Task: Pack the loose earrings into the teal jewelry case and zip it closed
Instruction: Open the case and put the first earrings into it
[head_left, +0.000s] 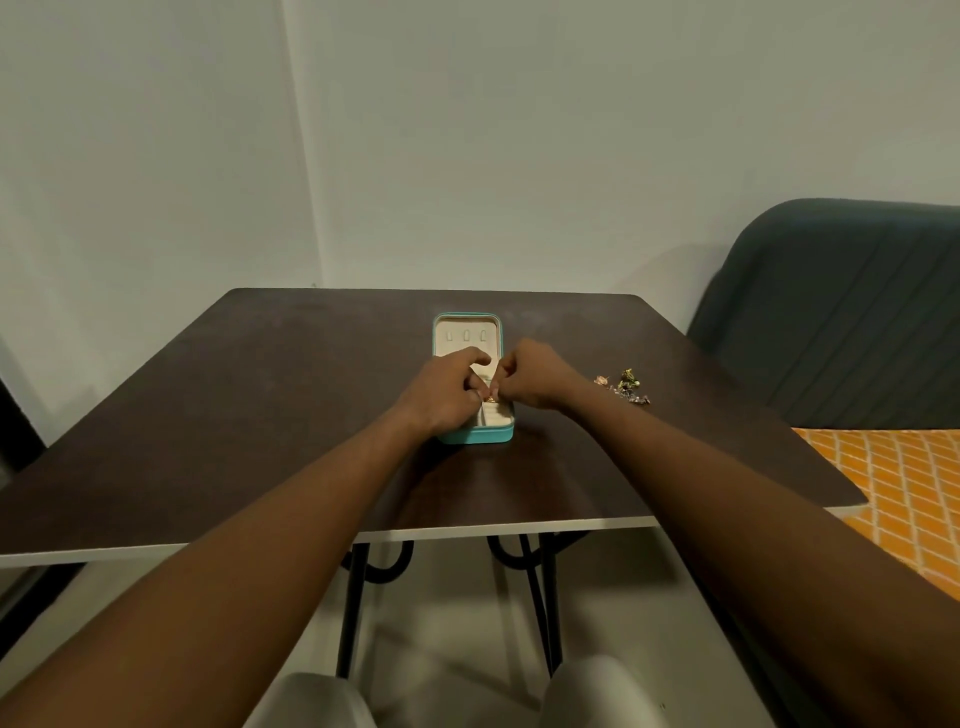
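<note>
Viewpoint: I look from the wearer's head, above and behind the fingers.
Facing: forward and down, across the table to the wall beyond the fingers.
Nearness: forearms fill my lower frame; fingers small, mid-frame.

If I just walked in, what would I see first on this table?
Two hands meet in the middle of the dark table: the left hand and right hand pinch a tiny gold earring over the open teal jewelry case. Just to the right of them lies a little heap of loose earrings.
</note>
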